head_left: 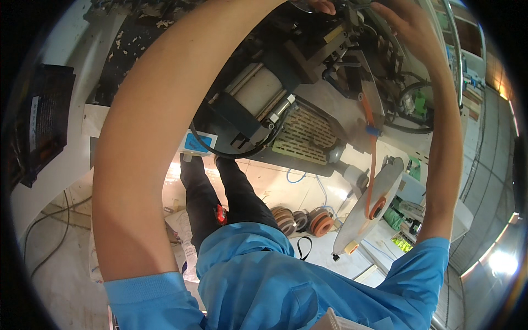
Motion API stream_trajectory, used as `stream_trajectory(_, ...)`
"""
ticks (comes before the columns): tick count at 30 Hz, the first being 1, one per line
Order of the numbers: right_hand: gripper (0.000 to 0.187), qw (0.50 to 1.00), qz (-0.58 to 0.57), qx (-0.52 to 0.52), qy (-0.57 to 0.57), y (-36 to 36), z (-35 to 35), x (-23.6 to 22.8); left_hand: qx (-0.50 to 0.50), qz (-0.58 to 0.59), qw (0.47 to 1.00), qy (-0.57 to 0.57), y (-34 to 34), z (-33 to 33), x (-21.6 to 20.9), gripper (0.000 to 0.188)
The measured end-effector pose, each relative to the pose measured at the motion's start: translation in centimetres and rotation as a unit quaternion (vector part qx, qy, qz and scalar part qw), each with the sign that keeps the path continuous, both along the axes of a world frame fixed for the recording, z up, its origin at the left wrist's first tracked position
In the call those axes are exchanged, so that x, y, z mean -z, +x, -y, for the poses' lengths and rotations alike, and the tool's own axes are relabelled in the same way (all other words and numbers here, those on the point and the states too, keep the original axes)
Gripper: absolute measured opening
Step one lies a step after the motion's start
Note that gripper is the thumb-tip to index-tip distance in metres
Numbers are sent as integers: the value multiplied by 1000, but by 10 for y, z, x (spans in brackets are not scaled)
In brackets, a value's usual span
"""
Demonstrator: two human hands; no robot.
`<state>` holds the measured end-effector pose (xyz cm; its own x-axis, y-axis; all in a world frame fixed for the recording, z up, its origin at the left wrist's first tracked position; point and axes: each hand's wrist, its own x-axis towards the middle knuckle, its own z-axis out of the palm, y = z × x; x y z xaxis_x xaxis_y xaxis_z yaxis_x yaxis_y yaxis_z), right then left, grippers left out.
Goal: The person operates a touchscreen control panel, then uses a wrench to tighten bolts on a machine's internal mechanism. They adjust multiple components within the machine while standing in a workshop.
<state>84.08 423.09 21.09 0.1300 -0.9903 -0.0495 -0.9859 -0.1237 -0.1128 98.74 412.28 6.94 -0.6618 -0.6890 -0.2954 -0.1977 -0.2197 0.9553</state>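
Both my arms reach up and forward over a dark machine with a cylinder and cables. My left hand is at the top edge, mostly cut off; its curled fingertips are beside a shiny piece I cannot make out. Across from it, my right hand is over the machine's far right part, a finger stretched toward the mechanism. I see nothing held in it. Below that hand an orange strip runs down from the machine to a large pale reel disc.
A slotted, yellowish motor cover sits under the machine's plate. Several rolls of brown and orange strip stand on the floor beyond my legs. A black box-like unit is at the left. Cables trail over the floor there.
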Motion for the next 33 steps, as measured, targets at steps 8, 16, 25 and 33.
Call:
stream_trajectory(8,43,1000,6,-3,15,12,-7,-2,-12,-26,1000,3,13,-9,-6,35)
stream_trajectory(16,45,997,45,53,17,6,-5,11,-3,-67,997,27,15,-12,-6,31)
stream_trajectory(25,44,996,59,61,25,7,-6,9,-31,-163,984,59,24,-27,-17,19)
stream_trajectory(33,46,998,-26,62,12,14,-8,3,-29,-87,994,-57,19,-43,-9,26)
